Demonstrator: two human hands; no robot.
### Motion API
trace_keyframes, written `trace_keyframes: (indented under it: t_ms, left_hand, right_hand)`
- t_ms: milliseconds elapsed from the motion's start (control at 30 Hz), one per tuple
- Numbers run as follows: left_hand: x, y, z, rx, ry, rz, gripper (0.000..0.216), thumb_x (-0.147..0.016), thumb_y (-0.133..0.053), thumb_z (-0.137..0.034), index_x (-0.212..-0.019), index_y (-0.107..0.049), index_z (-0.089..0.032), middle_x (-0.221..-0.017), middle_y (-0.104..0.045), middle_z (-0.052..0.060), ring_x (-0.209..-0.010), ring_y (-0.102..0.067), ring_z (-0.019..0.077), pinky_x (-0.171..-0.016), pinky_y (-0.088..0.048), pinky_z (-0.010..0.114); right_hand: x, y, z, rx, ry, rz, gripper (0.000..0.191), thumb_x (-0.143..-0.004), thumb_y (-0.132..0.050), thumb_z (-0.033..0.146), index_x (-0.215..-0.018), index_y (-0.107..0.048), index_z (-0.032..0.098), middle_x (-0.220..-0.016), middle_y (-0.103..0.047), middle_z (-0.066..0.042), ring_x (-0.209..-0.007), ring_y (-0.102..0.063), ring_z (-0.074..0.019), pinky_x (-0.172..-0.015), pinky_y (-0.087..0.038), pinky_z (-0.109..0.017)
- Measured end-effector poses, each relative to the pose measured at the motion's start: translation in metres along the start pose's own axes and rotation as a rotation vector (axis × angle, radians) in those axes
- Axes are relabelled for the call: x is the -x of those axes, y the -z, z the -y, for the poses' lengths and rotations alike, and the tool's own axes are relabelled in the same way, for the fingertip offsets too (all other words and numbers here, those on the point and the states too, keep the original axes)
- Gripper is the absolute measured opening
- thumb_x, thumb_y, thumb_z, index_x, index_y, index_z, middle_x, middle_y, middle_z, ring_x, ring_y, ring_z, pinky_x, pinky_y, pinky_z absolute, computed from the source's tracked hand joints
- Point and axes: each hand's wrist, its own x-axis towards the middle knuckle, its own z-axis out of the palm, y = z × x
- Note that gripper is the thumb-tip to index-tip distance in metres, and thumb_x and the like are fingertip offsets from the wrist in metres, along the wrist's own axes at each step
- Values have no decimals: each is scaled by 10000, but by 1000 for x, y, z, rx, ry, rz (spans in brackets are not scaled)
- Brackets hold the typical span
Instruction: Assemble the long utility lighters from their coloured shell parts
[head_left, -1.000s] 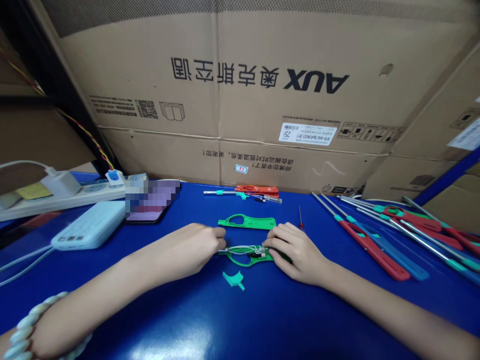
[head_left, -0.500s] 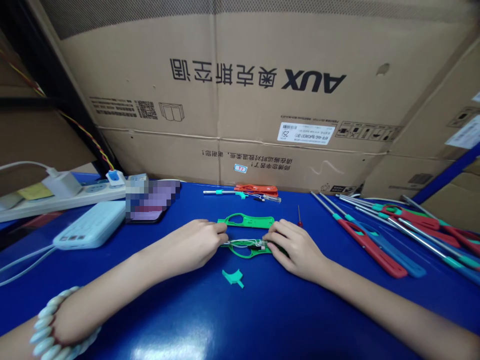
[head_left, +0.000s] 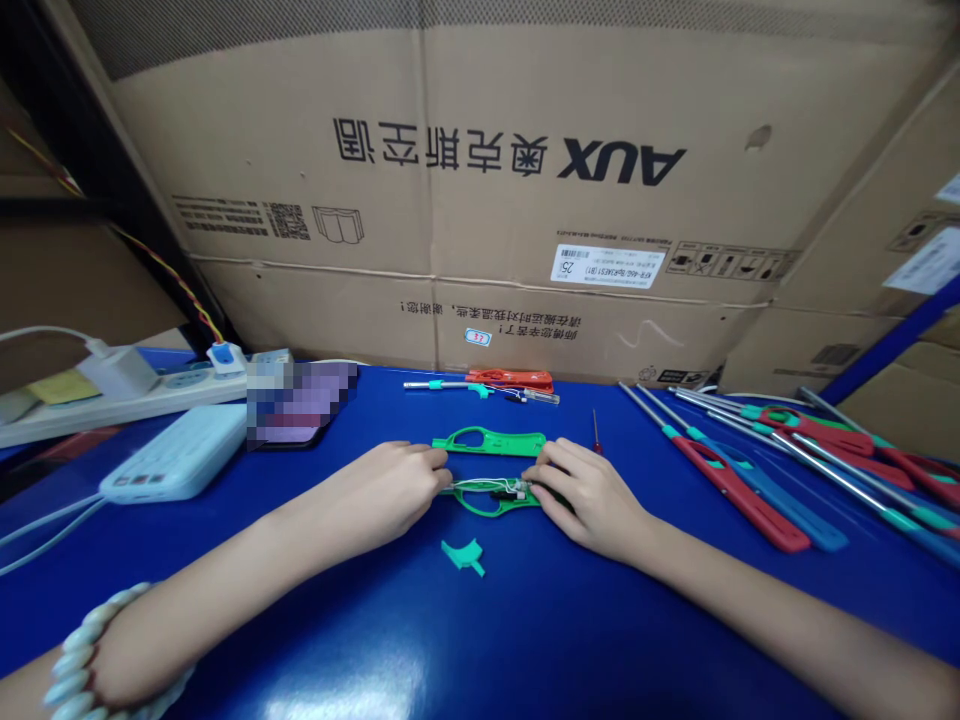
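The green handle shell (head_left: 491,497) lies between both hands — left hand (head_left: 390,492), right hand (head_left: 589,495) — each pinching an end.

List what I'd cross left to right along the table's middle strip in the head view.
white power bank → left hand → green shell with wires → right hand → red-handled metal-tube tool

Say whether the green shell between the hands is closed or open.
Open. The green shell lies with white wires exposed inside; its matching green cover lies apart, just behind it.
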Motion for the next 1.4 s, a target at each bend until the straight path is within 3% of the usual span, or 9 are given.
trace_keyframes:
  t_ms: [267, 467, 667, 967, 1400]
  left_hand:
    - [-1, -4, -5, -83, -30, 1, 159, -806, -573, -11, -849, -649, -144, -852, -655, 65, -780, -641, 232, -719, -482, 341]
    - [0, 0, -4, 41, 5, -70, 173, -912, -504, -155, -787, -624, -154, -801, -614, 47, -766, -599, 208, -716, -483, 336]
    - [-9, -13, -9, 253, 57, -203, 162, -914, -550, -224, -1036, -633, -158, -971, -596, 56, -865, -586, 198, -746, -486, 311]
    - [-17, -23, -14, 386, 107, -238, 90, -891, -566, -152, -877, -655, -158, -864, -589, 26, -831, -576, 181, -910, -440, 392]
    - [-22, -27, -13, 676, 255, -292, 90, -844, -606, -118, -780, -648, -164, -777, -608, -1, -786, -551, 169, -707, -435, 287]
  right_hand:
    - [-1, 0, 1, 11, 2, 17, 237, -943, -416, 189, -937, -649, 143, -819, -581, -81, -765, -510, -186, -712, -418, -321]
    - [-1, 2, 3, 71, 41, 0, 222, -932, -424, 188, -892, -640, 148, -808, -573, -72, -731, -481, -177, -668, -374, -302]
    - [-3, 3, 5, 144, 104, 4, 240, -931, -410, 166, -839, -630, 139, -775, -562, -71, -701, -443, -178, -625, -328, -302]
    - [-4, 4, 8, 283, 206, 6, 227, -926, -416, 138, -911, -641, 111, -741, -563, -71, -706, -455, -198, -641, -325, -324]
    - [-5, 5, 9, 313, 225, 10, 307, -957, -339, 110, -921, -644, 114, -749, -577, -77, -716, -477, -200, -660, -337, -326]
